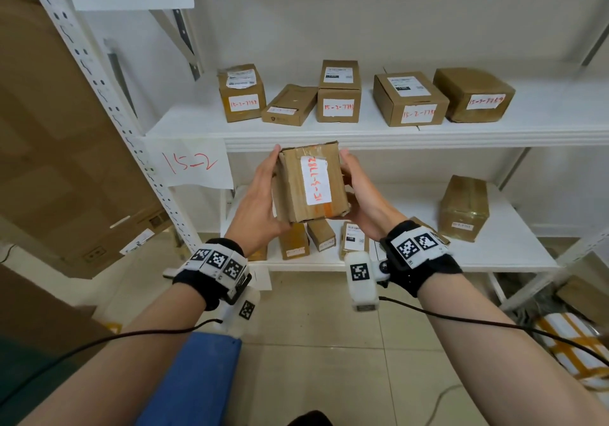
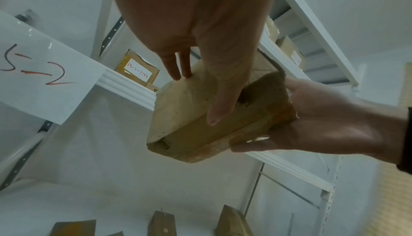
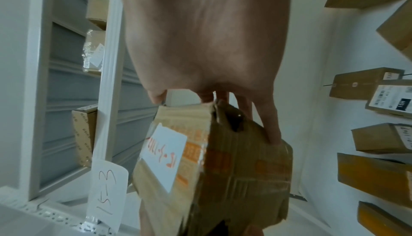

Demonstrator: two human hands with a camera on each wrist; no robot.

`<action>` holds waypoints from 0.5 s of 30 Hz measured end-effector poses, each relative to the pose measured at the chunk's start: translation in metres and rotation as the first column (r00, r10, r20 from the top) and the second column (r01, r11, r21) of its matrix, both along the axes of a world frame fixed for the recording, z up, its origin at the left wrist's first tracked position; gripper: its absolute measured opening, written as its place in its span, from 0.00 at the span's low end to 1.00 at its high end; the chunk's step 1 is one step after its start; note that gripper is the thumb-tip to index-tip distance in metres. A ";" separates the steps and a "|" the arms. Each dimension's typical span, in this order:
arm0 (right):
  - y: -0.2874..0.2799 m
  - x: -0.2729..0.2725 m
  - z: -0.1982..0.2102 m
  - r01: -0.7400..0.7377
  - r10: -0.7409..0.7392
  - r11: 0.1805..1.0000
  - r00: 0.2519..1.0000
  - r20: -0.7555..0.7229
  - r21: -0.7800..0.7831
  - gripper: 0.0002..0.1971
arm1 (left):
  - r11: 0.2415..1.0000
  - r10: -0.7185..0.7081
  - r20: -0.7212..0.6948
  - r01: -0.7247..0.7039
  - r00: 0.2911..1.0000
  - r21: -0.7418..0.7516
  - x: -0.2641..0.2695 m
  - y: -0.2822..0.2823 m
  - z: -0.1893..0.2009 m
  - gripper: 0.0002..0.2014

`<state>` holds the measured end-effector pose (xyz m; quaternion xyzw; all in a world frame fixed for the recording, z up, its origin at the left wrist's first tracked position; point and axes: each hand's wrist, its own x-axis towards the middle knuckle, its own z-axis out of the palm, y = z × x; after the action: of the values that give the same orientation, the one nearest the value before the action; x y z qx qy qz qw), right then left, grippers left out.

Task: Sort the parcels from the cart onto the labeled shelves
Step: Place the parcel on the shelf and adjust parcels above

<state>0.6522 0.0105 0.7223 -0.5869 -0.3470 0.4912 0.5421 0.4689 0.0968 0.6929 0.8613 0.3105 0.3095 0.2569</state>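
**Parcel held up between 2 hands at the shelving**

While the white shelving unit point(image 1: 362, 135) is filling the view, a row of 5 labelled boxes point(image 1: 339, 90) is sitting on the shelf tagged 15-2 point(image 1: 192, 163). Just below its front edge, a brown cardboard parcel point(image 1: 311, 183) is hanging in the air, long axis pointing away toward the shelves, its handwritten label facing up. The left hand point(image 1: 260, 201) and right hand point(image 1: 365, 199) are clasping opposite sides, fingers curled round it, both equally near. Its label seems to be reading 15-3, so placement likely lies lower.
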 end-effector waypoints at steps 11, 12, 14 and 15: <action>-0.015 0.000 -0.006 0.028 -0.035 0.999 0.974 -0.224 -0.032 0.32 | 0.915 -0.176 -0.294 0.266 0.939 0.302 0.000 0.010 0.038 0.49; -0.016 0.001 -0.007 0.037 -0.041 0.999 0.965 -0.260 -0.023 0.30 | 0.906 -0.176 -0.308 0.276 0.935 0.321 0.001 0.012 0.043 0.48; -0.019 0.005 -0.007 0.036 -0.035 0.999 0.944 -0.329 -0.003 0.27 | 0.897 -0.146 -0.340 0.269 0.929 0.350 0.004 0.017 0.053 0.47; -0.021 0.007 -0.007 0.035 -0.031 0.999 0.935 -0.354 0.005 0.26 | 0.899 -0.130 -0.346 0.257 0.929 0.355 0.007 0.018 0.058 0.45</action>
<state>0.6591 -0.0104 0.7154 -0.4917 -0.2368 0.5776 0.6071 0.4756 0.1143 0.7504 0.9601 0.1903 0.1974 0.0557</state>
